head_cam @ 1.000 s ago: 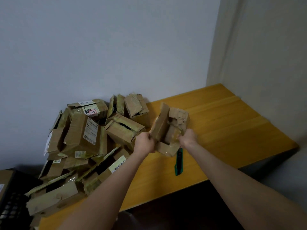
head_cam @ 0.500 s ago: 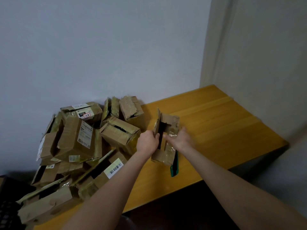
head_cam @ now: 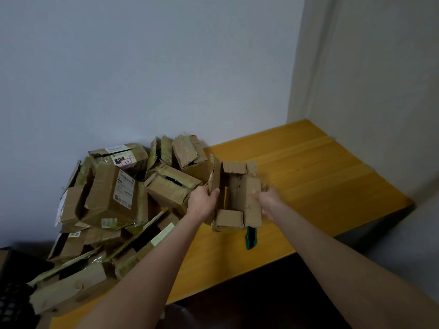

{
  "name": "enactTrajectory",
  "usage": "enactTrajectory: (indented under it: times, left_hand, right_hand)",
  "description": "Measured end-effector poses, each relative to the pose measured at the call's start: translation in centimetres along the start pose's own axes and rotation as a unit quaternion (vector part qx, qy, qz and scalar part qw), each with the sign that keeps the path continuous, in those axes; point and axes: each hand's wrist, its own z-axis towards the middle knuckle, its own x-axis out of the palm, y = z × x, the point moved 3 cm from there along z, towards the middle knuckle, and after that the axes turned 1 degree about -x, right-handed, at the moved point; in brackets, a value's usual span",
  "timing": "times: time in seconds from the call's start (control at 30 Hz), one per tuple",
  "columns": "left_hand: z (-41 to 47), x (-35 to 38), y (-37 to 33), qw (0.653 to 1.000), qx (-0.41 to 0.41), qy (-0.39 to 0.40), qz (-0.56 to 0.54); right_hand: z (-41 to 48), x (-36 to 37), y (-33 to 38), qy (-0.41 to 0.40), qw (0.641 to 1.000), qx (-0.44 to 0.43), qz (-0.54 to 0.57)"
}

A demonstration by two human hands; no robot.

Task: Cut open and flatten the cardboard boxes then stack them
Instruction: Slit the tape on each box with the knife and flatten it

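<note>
Now wider open, box (head_cam: 237, 186) between left hand (head_cam: 203, 205) and right hand (head_cam: 268, 201).

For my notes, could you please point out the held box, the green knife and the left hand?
Held box (head_cam: 237, 191), head view, inner panel.
Green knife (head_cam: 251, 237), head view, handle.
Left hand (head_cam: 202, 204), head view, back of hand.

Bare room corner: wooden table (head_cam: 308, 176), parcel boxes (head_cam: 111, 198)

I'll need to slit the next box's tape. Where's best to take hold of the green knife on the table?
Probably grip the green knife by its exposed near end, reaching from your side: it lies flat on the table, pointing toward you, far end hidden by the opened box.
</note>
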Motion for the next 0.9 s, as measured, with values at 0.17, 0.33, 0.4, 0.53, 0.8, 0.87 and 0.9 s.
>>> enactTrajectory:
  times: [0.17, 0.33, 0.4, 0.53, 0.8, 0.87, 0.9]
  left_hand:
    - [0.1, -0.7, 0.9, 0.992, -0.024, 0.061, -0.104]
    - [0.9, -0.7, -0.6, 0.995, 0.056, 0.012, 0.085]
    - [1.1, -0.7, -1.4, 0.981, 0.095, 0.027, 0.169]
    - [0.9, -0.8, -2.1, 0.945, 0.168, 0.035, 0.277]
    - [1.7, -2.4, -1.4, 0.941, 0.184, -0.020, 0.282]
    - [1.9, -2.8, -0.3, 0.968, 0.133, -0.079, 0.197]
    - [2.0, -2.7, 0.5, 0.985, 0.079, -0.091, 0.127]
  right_hand:
    - [0.3, -0.6, -0.1, -0.016, 0.999, -0.007, 0.027]
    - [0.0, -0.2, 3.0, -0.110, 0.946, -0.150, -0.264]
    - [-0.5, 0.1, 4.5, -0.134, 0.894, -0.213, -0.370]
    - [-0.4, 0.7, 4.5, -0.086, 0.820, -0.191, -0.532]
    - [0.9, -0.1, 2.8, -0.062, 0.922, -0.161, -0.346]
    - [0.7, 0.0, 2.6, -0.079, 0.939, -0.155, -0.295]
    - [0.7, 0.0, 2.6, -0.085, 0.942, -0.161, -0.281]
